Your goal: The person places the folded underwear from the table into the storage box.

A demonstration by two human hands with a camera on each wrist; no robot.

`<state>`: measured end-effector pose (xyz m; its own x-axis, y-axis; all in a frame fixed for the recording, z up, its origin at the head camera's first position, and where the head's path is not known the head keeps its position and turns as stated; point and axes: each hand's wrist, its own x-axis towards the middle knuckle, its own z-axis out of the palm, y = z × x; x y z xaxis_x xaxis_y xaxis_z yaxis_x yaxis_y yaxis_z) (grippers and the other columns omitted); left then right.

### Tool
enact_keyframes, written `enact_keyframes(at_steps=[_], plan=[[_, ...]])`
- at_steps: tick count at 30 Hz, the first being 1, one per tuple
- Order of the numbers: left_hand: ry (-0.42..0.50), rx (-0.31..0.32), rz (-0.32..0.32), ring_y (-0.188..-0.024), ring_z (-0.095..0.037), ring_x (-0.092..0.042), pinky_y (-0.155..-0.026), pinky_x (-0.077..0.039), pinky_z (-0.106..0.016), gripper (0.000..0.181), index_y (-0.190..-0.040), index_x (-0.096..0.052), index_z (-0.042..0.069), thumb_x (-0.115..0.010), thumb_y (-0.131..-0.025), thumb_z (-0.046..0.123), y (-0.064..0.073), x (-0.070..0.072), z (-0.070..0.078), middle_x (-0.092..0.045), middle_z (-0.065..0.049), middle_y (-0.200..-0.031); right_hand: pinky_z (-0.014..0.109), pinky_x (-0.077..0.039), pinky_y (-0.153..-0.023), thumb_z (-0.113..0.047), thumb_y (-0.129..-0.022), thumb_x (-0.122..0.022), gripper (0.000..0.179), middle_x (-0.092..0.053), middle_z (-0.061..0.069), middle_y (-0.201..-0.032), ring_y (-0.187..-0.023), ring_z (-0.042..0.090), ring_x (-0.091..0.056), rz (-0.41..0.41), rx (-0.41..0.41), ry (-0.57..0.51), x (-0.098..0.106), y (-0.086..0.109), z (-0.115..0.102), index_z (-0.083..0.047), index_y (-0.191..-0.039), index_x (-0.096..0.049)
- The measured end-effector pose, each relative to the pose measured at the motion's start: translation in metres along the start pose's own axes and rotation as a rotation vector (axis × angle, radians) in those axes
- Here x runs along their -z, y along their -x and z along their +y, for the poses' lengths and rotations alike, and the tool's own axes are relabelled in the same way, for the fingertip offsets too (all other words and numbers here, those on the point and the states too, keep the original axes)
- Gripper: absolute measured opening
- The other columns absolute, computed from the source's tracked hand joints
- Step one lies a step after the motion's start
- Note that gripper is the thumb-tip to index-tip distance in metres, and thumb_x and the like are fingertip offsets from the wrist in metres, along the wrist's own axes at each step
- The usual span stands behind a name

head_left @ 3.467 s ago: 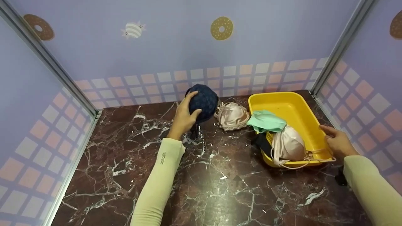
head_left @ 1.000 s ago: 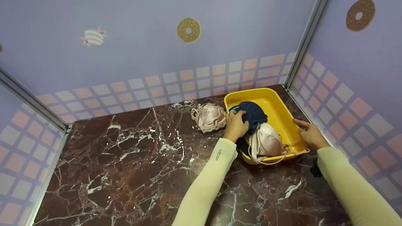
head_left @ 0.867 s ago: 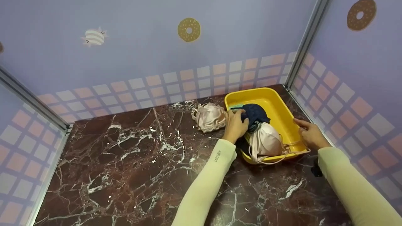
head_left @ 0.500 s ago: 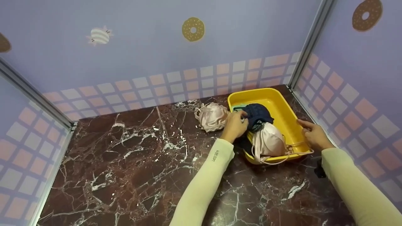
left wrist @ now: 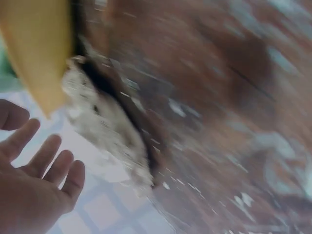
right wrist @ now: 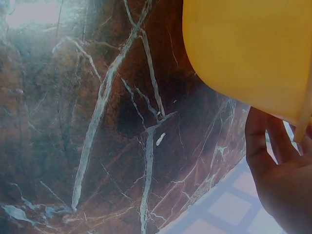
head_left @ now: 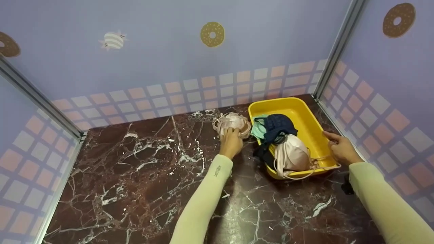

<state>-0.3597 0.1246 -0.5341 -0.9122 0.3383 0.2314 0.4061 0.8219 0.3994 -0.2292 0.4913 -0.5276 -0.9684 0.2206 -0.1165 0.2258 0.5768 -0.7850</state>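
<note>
A folded champagne satin bra (head_left: 234, 121) with lace trim lies on the marble top, left of the yellow plastic bin (head_left: 313, 134). My left hand (head_left: 231, 143) is over its near side; in the left wrist view the fingers are loosely spread, and blur hides whether they touch the cloth. With my right hand (head_left: 342, 149) I hold the bin's right rim, the fingers lying along its outer wall in the right wrist view. Inside the bin, along its left side, are a navy bra (head_left: 279, 125), a mint-green garment (head_left: 258, 128) and another champagne bra (head_left: 292, 154).
A black piece of cloth (head_left: 265, 152) hangs over the bin's left rim. Straps from the champagne bra trail over the near rim. Patterned panels (head_left: 162, 51) enclose the back and both sides of the dark marble surface (head_left: 142, 189).
The navy bra went from my left hand above the tabletop into the bin. My left hand then let go and moved left to the champagne bra. My right hand stayed at the rim.
</note>
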Motion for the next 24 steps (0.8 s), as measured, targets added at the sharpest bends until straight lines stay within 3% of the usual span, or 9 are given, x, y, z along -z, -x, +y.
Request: enact_keyframes(at_steps=[6,9,18,24], plan=[[-0.068,0.054,-0.187,-0.115,-0.028,-0.045,-0.092,-0.032,-0.048,0.039,-0.122,-0.062,0.012,-0.054,-0.084,0.011,0.010,0.002,-0.016,-0.056,-0.010,-0.119,0.026,-0.036,-0.040,-0.004,-0.095,-0.034,0.050,-0.039,0.025,-0.140,-0.043,0.010,-0.032,0.007,0.015,-0.004,-0.001,-0.001,0.000,-0.005,-0.146,-0.034],[-0.085,0.082,-0.243,-0.116,-0.026,-0.045,-0.091,-0.032,-0.047,0.037,-0.121,-0.063,0.013,-0.055,-0.085,0.014,0.012,0.003,-0.021,-0.056,-0.008,-0.121,0.026,-0.037,-0.040,-0.004,-0.096,-0.034,0.050,-0.039,0.026,-0.140,-0.043,0.010,-0.033,0.010,0.021,-0.001,-0.001,0.000,-0.001,-0.005,-0.146,-0.034],[-0.120,0.123,-0.264,-0.114,-0.026,-0.049,-0.093,-0.030,-0.046,0.033,-0.114,-0.066,0.008,-0.058,-0.083,0.015,0.020,0.018,-0.040,-0.059,-0.007,-0.118,0.026,-0.038,-0.040,-0.006,-0.097,-0.032,0.050,-0.035,0.024,-0.144,-0.044,0.010,-0.033,-0.014,-0.014,-0.033,-0.002,0.000,-0.003,-0.008,-0.147,-0.032],[-0.159,0.109,-0.288,-0.109,-0.027,-0.052,-0.092,-0.031,-0.046,0.026,-0.105,-0.068,0.008,-0.058,-0.082,0.017,0.029,0.030,-0.055,-0.060,-0.008,-0.111,0.025,-0.036,-0.040,-0.006,-0.096,-0.033,0.049,-0.037,0.027,-0.141,-0.044,0.009,-0.031,0.001,0.034,0.004,-0.001,0.003,-0.004,-0.004,-0.146,-0.033]])
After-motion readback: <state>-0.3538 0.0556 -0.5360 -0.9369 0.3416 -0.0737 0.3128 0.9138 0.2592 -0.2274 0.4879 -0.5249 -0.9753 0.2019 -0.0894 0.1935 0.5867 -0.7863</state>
